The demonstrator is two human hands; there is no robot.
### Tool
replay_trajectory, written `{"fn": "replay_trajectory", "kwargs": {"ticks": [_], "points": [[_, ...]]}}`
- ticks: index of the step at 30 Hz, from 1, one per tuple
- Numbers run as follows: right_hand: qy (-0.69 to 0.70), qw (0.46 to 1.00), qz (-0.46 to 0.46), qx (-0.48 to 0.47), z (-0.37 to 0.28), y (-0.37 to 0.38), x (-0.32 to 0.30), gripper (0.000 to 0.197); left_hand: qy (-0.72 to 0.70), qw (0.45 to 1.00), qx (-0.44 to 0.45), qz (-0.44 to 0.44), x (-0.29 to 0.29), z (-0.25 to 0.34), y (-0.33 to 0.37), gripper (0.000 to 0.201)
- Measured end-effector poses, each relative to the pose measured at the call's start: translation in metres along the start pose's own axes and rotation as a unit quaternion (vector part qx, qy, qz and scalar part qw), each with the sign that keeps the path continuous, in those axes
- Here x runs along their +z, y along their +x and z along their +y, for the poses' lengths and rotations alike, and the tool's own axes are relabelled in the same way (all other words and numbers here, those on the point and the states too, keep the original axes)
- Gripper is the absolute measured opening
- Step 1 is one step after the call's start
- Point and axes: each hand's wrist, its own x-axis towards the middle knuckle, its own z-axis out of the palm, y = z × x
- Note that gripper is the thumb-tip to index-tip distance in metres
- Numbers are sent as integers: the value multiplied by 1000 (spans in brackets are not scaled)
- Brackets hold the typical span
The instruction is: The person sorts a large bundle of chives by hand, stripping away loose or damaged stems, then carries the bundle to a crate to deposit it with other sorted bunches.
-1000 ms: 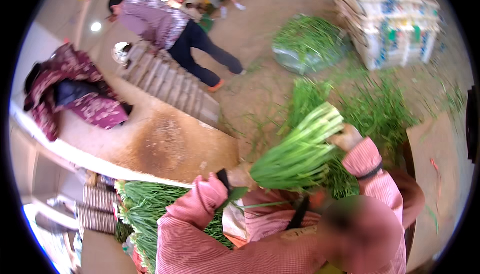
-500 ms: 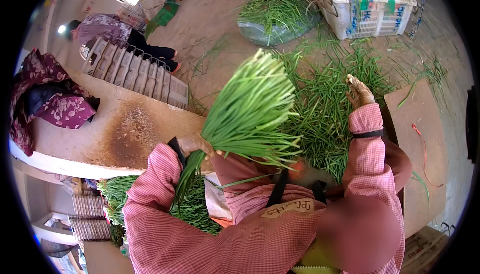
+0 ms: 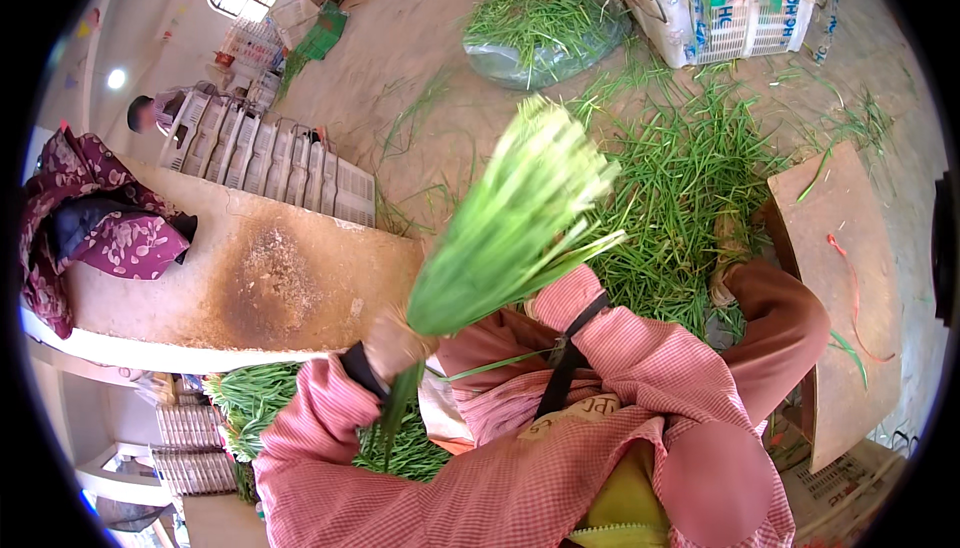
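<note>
My left hand (image 3: pixel 393 344) is closed round the lower part of a thick bunch of chives (image 3: pixel 500 218). Pale cut ends fan out up and away from me, blurred by motion, and the green leaf tips hang below the fist. Reaching across my lap, my right arm ends in a checked sleeve (image 3: pixel 575 300) with a dark band. The right hand itself is hidden behind the bunch, so its fingers do not show. Loose chive stalks (image 3: pixel 680 188) lie heaped on the floor in front of my legs.
At left runs a stained ledge (image 3: pixel 330 278) with a patterned purple garment (image 3: pixel 130 218) on it. More chives (image 3: pixel 255 398) lie beyond my left arm. Stacked white crates (image 3: pixel 740 18), a stuffed plastic bag (image 3: pixel 540 38) and a brown board (image 3: pixel 850 278) stand around. A person (image 3: pixel 165 113) bends behind crates.
My right hand has swung in from above the loose stalks to behind the bunch. The left hand has shifted slightly right and down, still gripping the chives. The person behind the crates sank lower.
</note>
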Motion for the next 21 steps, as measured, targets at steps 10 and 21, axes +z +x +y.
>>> {"fn": "replay_trajectory", "kwargs": {"ticks": [10, 21], "points": [[-79, 993, 9, -84, -7, -33, 7, 51, 287, 926, -170, 180, 162, -4, -22, 110], [14, 995, -26, -98, -3, -39, -9, 49, -51, 989, 9, 142, 155, 1, 46, 93]]}}
